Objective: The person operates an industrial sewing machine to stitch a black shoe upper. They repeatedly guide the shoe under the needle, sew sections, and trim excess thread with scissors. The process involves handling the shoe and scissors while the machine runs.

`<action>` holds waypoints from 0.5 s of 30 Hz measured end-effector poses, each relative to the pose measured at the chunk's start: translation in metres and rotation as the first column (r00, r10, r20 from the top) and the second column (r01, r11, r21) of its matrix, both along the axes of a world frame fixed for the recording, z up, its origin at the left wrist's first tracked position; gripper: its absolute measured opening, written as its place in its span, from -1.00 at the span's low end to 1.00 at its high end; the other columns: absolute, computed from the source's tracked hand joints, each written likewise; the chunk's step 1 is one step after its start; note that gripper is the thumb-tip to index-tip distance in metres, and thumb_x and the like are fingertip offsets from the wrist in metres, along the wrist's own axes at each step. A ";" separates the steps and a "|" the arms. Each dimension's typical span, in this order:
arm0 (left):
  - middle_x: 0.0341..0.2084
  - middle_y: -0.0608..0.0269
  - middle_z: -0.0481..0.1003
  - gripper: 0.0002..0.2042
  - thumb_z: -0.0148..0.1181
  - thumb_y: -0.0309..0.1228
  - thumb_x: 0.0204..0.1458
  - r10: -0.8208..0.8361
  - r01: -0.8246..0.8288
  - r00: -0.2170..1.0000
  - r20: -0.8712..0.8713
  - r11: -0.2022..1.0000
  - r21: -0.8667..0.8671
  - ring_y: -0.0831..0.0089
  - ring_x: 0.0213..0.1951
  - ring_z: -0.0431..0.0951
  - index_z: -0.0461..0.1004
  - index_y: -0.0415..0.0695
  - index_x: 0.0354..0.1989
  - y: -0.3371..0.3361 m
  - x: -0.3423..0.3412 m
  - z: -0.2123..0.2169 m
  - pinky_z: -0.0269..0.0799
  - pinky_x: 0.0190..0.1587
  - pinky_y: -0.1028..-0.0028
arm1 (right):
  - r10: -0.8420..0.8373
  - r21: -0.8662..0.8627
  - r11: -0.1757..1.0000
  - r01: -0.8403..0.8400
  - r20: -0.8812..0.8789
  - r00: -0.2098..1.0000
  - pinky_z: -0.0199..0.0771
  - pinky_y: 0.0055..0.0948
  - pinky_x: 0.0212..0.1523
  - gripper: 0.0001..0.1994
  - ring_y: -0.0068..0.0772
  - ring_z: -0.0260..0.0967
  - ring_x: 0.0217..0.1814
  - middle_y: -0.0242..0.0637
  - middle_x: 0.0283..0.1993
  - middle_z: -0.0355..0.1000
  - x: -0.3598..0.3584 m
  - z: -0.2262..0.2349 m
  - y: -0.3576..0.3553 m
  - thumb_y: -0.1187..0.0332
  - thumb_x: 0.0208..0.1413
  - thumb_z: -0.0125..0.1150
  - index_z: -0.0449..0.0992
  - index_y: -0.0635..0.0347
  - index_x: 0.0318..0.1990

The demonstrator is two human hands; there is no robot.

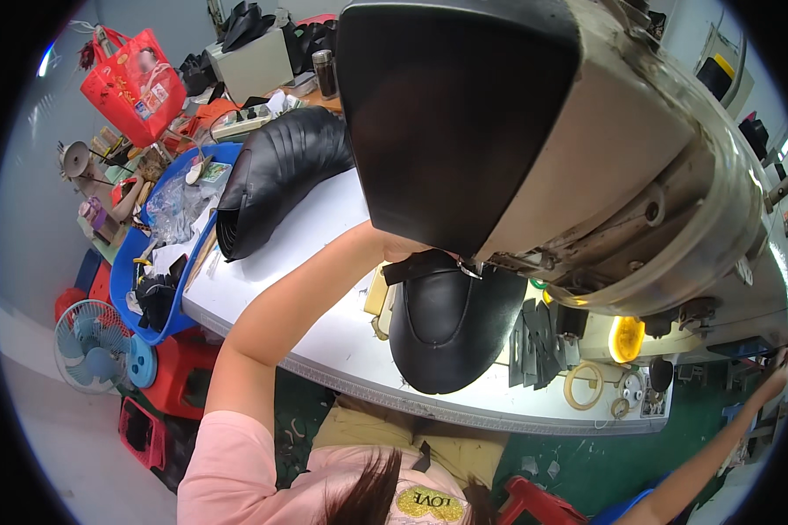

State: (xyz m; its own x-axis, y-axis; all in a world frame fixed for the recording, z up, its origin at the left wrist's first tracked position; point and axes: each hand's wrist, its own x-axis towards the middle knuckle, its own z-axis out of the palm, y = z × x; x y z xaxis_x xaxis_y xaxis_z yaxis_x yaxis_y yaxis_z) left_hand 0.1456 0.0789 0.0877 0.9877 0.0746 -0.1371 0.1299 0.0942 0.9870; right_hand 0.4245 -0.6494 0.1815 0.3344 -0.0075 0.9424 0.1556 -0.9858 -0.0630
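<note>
A black leather shoe upper lies on the white worktable under the head of a large grey industrial sewing machine. My left hand reaches in from the lower left and holds the upper at its black strap. Its fingertips are hidden under the machine head. My right hand stretches to the far right edge of the view, by the machine's right end. It is small and blurred there, and its grip cannot be made out.
A stack of black leather boot shafts lies at the table's back left. Beside it are blue bins of scraps, a red bag, a small blue fan and red stools. Rings and small parts lie under a yellow lamp.
</note>
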 end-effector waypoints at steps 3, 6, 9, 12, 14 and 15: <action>-0.36 0.17 0.45 -0.65 0.25 -0.63 -0.34 0.023 -0.023 1.000 0.004 1.000 -0.007 0.48 -0.31 0.44 0.42 -0.25 -0.26 0.006 -0.005 -0.002 0.31 -0.14 0.60 | 0.109 0.175 0.980 -0.099 -0.046 0.993 0.32 -0.45 -0.18 -0.70 -0.27 0.37 -0.19 -0.21 -0.23 0.43 -0.116 -0.040 0.175 0.23 0.11 -0.10 0.43 0.25 -0.18; -0.36 0.17 0.45 -0.65 0.25 -0.63 -0.34 -0.001 0.001 1.000 0.012 1.000 -0.005 0.48 -0.31 0.44 0.42 -0.25 -0.25 0.001 -0.001 -0.003 0.31 -0.14 0.60 | 0.443 -0.035 0.887 -0.460 -0.214 0.871 0.31 -0.31 -0.17 -0.81 -0.21 0.33 -0.27 -0.21 -0.35 0.40 -0.178 -0.106 0.242 0.63 -0.11 -0.10 0.43 0.29 -0.34; -0.36 0.17 0.45 -0.65 0.25 -0.63 -0.34 -0.004 0.004 1.000 0.002 1.000 0.004 0.48 -0.30 0.44 0.41 -0.25 -0.25 -0.002 0.000 -0.003 0.30 -0.13 0.60 | 0.564 -0.081 0.789 -0.609 -0.298 0.770 0.31 -0.34 -0.28 -0.77 -0.17 0.30 -0.33 -0.15 -0.41 0.32 -0.216 -0.120 0.317 0.77 -0.28 -0.09 0.40 0.37 -0.41; -0.36 0.17 0.44 -0.64 0.25 -0.63 -0.34 -0.010 0.010 1.000 -0.003 1.000 0.009 0.48 -0.30 0.44 0.41 -0.25 -0.25 -0.001 -0.005 -0.002 0.30 -0.13 0.60 | 0.552 -0.093 0.803 -0.588 -0.253 0.794 0.32 -0.34 -0.34 -0.78 -0.19 0.31 -0.37 -0.17 -0.44 0.33 -0.219 -0.120 0.327 0.78 -0.28 -0.08 0.41 0.38 -0.43; -0.36 0.17 0.44 -0.64 0.25 -0.63 -0.34 -0.025 0.025 1.000 -0.011 1.000 0.011 0.48 -0.30 0.44 0.41 -0.25 -0.25 -0.002 -0.006 -0.002 0.30 -0.13 0.60 | 0.576 -0.058 0.790 -0.610 -0.268 0.772 0.32 -0.33 -0.31 -0.77 -0.17 0.30 -0.34 -0.15 -0.42 0.32 -0.218 -0.121 0.322 0.77 -0.28 -0.10 0.40 0.38 -0.41; -0.36 0.17 0.44 -0.64 0.25 -0.63 -0.34 -0.037 0.037 0.999 -0.020 0.999 0.015 0.48 -0.30 0.44 0.41 -0.25 -0.25 -0.003 -0.007 -0.002 0.30 -0.13 0.60 | 0.580 -0.063 0.787 -0.614 -0.264 0.771 0.32 -0.33 -0.31 -0.77 -0.17 0.30 -0.34 -0.15 -0.41 0.32 -0.219 -0.121 0.322 0.77 -0.27 -0.10 0.40 0.38 -0.41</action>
